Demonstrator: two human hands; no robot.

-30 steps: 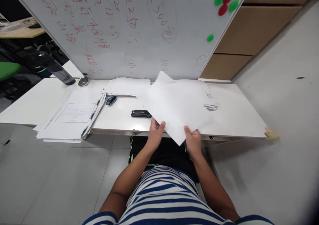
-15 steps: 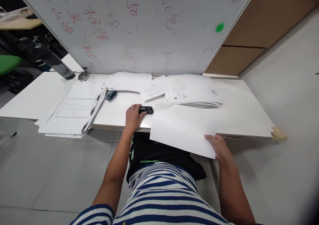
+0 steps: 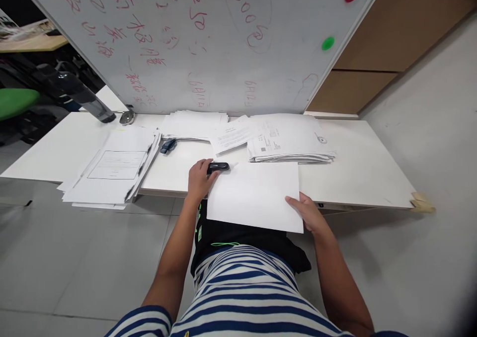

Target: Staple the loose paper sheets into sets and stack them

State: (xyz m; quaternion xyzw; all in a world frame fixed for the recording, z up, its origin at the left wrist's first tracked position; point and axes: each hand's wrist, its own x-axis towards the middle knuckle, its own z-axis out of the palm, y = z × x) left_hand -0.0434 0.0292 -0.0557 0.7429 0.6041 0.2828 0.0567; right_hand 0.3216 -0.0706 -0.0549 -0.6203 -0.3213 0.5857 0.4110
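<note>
Grips black stapler point(image 3: 219, 166) in left hand point(image 3: 198, 179), pinches white paper point(image 3: 257, 193) in right hand point(image 3: 310, 213) — now shifted toward 9 o'clock, apparently bringing corner within stapler's reach.

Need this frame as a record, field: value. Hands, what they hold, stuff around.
left hand: gripping stapler
right hand: holding sheet near its right edge
sheet: visible side looks blank; overhangs front edge of table
sheet to stapler: close together; whether inserted, can't tell
left stack: on table, left of stapler
right stack: on table, beyond sheet
bottle: upright, back left
whiteboard: behind stacks, red writing
</note>
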